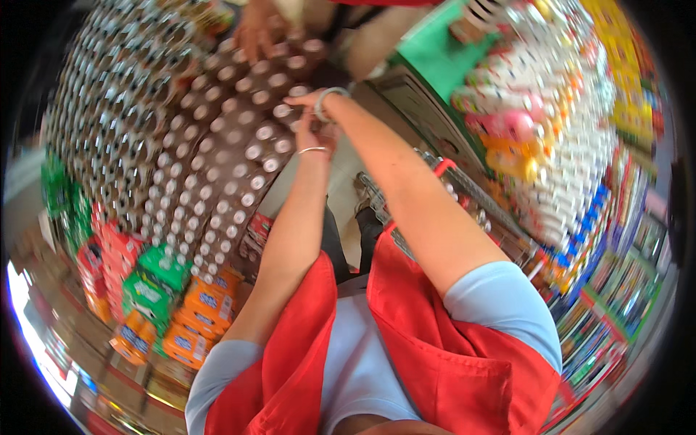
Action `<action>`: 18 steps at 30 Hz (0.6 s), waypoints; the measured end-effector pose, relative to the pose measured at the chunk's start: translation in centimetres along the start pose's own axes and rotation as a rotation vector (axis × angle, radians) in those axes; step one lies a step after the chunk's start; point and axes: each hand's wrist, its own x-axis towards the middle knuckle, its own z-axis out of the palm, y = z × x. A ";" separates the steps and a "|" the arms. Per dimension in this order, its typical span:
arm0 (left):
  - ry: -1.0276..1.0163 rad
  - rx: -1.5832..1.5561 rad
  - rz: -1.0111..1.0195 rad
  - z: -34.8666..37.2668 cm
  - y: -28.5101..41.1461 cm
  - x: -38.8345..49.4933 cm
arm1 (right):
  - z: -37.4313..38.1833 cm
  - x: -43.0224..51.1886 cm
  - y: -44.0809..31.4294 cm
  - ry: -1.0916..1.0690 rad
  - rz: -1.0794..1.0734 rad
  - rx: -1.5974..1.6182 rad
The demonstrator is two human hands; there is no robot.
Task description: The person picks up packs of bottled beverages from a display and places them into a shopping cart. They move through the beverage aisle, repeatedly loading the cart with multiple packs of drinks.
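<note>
Rows of dark bottles with pale caps [231, 136] stand packed together in front of me. My left hand [317, 129], with a thin bracelet at the wrist, is at the right edge of these rows. Just above it, my right hand [311, 101] stretches its fingers left over the nearest caps, a pale bangle [324, 103] around its wrist. The two hands are close together and partly overlap. Blur hides whether either one grips a bottle.
Another person's hand [255, 35] is over the far bottles. At right are a wire shopping cart [473, 190], a green-topped display [435, 54] and white bottles [544, 201]. Lower left are orange packs [204, 304] and green packs [149, 288]. Clear-looking bottles [119, 109] rise at left.
</note>
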 end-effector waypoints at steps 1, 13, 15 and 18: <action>-0.050 -0.004 0.020 -0.6 -0.1 0.5 | -0.2 -1.1 1.9 0.034 -0.110 0.245; -0.232 1.197 0.304 -5.6 -17.8 -8.0 | -9.6 -27.6 49.5 1.184 -0.323 0.074; -0.747 1.599 0.503 -7.0 -23.7 -11.9 | -11.6 -31.7 58.5 1.216 0.169 -0.211; -1.299 2.187 0.161 -10.7 -30.3 -14.8 | -12.7 -36.2 67.8 0.969 0.635 -0.248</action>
